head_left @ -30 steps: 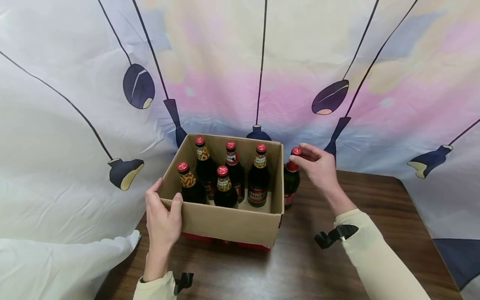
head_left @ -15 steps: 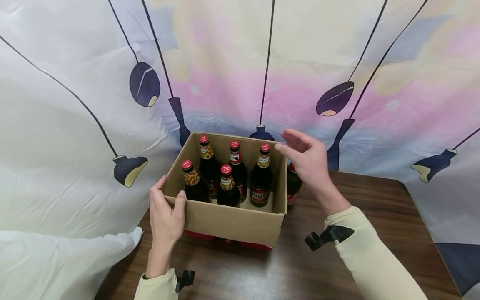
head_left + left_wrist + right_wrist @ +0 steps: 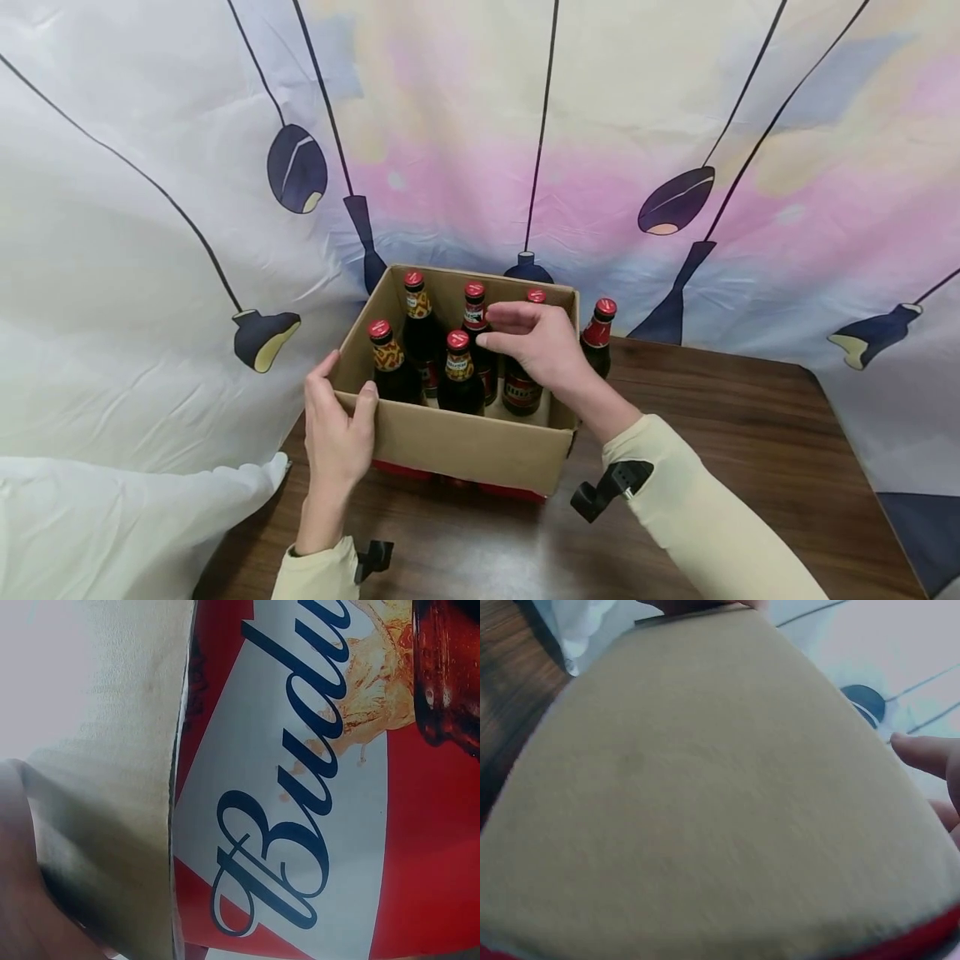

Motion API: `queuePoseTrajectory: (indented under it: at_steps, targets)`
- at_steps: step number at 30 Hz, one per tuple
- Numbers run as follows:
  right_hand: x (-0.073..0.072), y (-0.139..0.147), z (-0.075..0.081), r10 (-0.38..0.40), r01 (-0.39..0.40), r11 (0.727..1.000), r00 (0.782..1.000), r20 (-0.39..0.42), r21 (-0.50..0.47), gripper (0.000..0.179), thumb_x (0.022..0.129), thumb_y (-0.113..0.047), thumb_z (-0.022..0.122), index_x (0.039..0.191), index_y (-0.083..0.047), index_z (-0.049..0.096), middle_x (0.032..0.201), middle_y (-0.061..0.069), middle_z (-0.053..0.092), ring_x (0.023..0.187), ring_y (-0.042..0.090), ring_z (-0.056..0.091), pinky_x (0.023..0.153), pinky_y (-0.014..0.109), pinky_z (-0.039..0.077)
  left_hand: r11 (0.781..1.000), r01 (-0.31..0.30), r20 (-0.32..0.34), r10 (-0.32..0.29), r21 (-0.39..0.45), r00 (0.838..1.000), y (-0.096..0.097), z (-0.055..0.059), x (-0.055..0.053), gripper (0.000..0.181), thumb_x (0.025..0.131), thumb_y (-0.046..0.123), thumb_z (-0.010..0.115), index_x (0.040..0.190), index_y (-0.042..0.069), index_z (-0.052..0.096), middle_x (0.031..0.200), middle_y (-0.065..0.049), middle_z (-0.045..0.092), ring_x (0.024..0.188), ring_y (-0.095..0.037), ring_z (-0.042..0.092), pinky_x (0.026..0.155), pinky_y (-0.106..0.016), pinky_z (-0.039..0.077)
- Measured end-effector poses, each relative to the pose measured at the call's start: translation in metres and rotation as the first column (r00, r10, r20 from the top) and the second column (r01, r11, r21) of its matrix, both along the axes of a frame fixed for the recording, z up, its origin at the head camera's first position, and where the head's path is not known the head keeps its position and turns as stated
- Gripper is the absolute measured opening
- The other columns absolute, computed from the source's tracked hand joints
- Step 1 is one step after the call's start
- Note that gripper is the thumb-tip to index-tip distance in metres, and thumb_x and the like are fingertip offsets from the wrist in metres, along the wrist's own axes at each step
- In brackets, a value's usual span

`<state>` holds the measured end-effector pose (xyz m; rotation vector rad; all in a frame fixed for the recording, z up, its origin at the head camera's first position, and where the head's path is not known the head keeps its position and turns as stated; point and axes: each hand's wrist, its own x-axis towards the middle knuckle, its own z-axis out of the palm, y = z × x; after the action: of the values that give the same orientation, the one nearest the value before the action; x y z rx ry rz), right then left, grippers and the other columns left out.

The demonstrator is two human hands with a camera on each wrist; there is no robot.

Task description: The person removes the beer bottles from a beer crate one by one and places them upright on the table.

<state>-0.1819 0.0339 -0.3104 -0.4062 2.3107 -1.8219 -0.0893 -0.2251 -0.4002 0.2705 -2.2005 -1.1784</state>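
Note:
An upright cardboard box (image 3: pixel 461 446) with a tan front flap stands on the table, holding several dark beer bottles (image 3: pixel 459 375) with red caps. My left hand (image 3: pixel 337 437) grips the box's front left corner, thumb over the rim. Above the right part of the box hovers my right hand (image 3: pixel 543 346), fingers loosely bent and holding nothing; it partly hides a bottle (image 3: pixel 522 392) there. Outside the right wall stands another bottle (image 3: pixel 597 333) with a red neck label. In the left wrist view, the box's red and white printed side (image 3: pixel 330 825) shows beside the flap (image 3: pixel 112 712).
Dark wooden table (image 3: pixel 750 450) extends right and in front of the box. A patterned cloth backdrop (image 3: pixel 450 125) hangs close behind it. White cloth (image 3: pixel 135 517) bunches over the table's left edge.
My right hand has moved left from the bottle outside the box, over the right wall, to above the bottles inside. My left hand keeps its grip on the corner.

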Motion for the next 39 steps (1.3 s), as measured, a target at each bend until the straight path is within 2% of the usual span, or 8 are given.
queuePoseTrajectory:
  at_steps: [6, 13, 22, 25, 31, 35, 37, 39]
  targets:
    - [0.004, -0.015, -0.006, 0.030, -0.034, 0.996, 0.999, 0.043, 0.081, 0.043, 0.090, -0.017, 0.084, 0.131, -0.010, 0.075, 0.132, 0.010, 0.075, 0.126, 0.027, 0.070, 0.103, 0.045, 0.057, 1.000, 0.005, 0.002, -0.005, 0.001, 1.000, 0.000, 0.000, 0.001, 0.063, 0.098, 0.023, 0.060, 0.154, 0.002, 0.040, 0.156, -0.021, 0.046, 0.141, -0.041, 0.047, 0.112, -0.061, 0.036]
    - [-0.001, -0.024, -0.010, 0.050, -0.064, 0.983, 0.995, 0.085, 0.172, 0.044, 0.090, -0.016, 0.083, 0.132, -0.011, 0.074, 0.128, 0.007, 0.076, 0.120, 0.024, 0.071, 0.098, 0.043, 0.058, 1.000, 0.012, -0.017, -0.012, -0.013, 1.000, 0.001, 0.000, 0.001, 0.064, 0.098, 0.023, 0.060, 0.154, 0.000, 0.040, 0.156, -0.022, 0.046, 0.143, -0.041, 0.046, 0.111, -0.061, 0.036]
    - [-0.005, -0.036, -0.014, 0.085, -0.102, 0.934, 0.994, 0.064, 0.342, 0.040, 0.089, -0.023, 0.085, 0.128, -0.014, 0.077, 0.124, 0.004, 0.076, 0.107, 0.022, 0.068, 0.088, 0.039, 0.057, 1.000, 0.009, -0.015, -0.009, -0.002, 1.000, 0.001, 0.000, 0.000, 0.064, 0.098, 0.023, 0.059, 0.154, 0.001, 0.040, 0.158, -0.020, 0.046, 0.144, -0.040, 0.045, 0.112, -0.061, 0.036]
    - [-0.004, -0.038, -0.016, 0.102, -0.114, 0.927, 0.993, 0.053, 0.357, 0.039, 0.091, -0.027, 0.083, 0.128, -0.015, 0.078, 0.122, 0.003, 0.077, 0.103, 0.020, 0.069, 0.085, 0.036, 0.056, 1.000, 0.005, -0.020, -0.005, -0.001, 1.000, 0.001, 0.000, 0.000, 0.064, 0.097, 0.022, 0.060, 0.154, 0.001, 0.040, 0.158, -0.020, 0.046, 0.145, -0.040, 0.045, 0.112, -0.060, 0.036]
    - [-0.003, -0.040, -0.017, 0.085, -0.080, 0.925, 0.996, 0.001, 0.372, 0.044, 0.094, -0.033, 0.081, 0.134, -0.017, 0.075, 0.129, 0.004, 0.076, 0.110, 0.022, 0.072, 0.088, 0.039, 0.059, 1.000, 0.001, -0.026, -0.002, -0.012, 1.000, 0.000, -0.001, -0.001, 0.064, 0.097, 0.023, 0.060, 0.154, 0.000, 0.040, 0.157, -0.020, 0.047, 0.145, -0.040, 0.045, 0.113, -0.061, 0.036]
    - [0.000, -0.039, -0.018, 0.062, -0.052, 0.936, 0.998, -0.017, 0.347, 0.046, 0.093, -0.035, 0.081, 0.135, -0.017, 0.074, 0.136, 0.005, 0.073, 0.115, 0.022, 0.072, 0.089, 0.039, 0.059, 1.000, -0.002, -0.020, 0.002, -0.007, 1.000, 0.001, -0.001, -0.001, 0.064, 0.096, 0.023, 0.060, 0.153, 0.001, 0.040, 0.157, -0.020, 0.047, 0.145, -0.040, 0.045, 0.113, -0.062, 0.035]
    - [0.001, -0.037, -0.018, 0.047, -0.039, 0.953, 0.999, -0.020, 0.302, 0.046, 0.093, -0.034, 0.081, 0.135, -0.017, 0.074, 0.135, 0.005, 0.074, 0.105, 0.018, 0.072, 0.083, 0.036, 0.058, 1.000, -0.001, -0.016, 0.001, -0.005, 1.000, 0.001, -0.001, 0.000, 0.064, 0.097, 0.023, 0.060, 0.154, 0.001, 0.040, 0.157, -0.020, 0.047, 0.144, -0.040, 0.045, 0.112, -0.063, 0.036]
    - [0.002, -0.035, -0.017, 0.036, -0.031, 0.970, 0.999, -0.016, 0.239, 0.045, 0.092, -0.031, 0.082, 0.134, -0.017, 0.075, 0.123, 0.008, 0.078, 0.080, 0.016, 0.067, 0.070, 0.032, 0.052, 1.000, 0.002, -0.012, -0.002, -0.003, 1.000, 0.001, 0.000, 0.000, 0.064, 0.097, 0.023, 0.059, 0.154, 0.002, 0.040, 0.157, -0.020, 0.046, 0.143, -0.040, 0.046, 0.110, -0.063, 0.036]
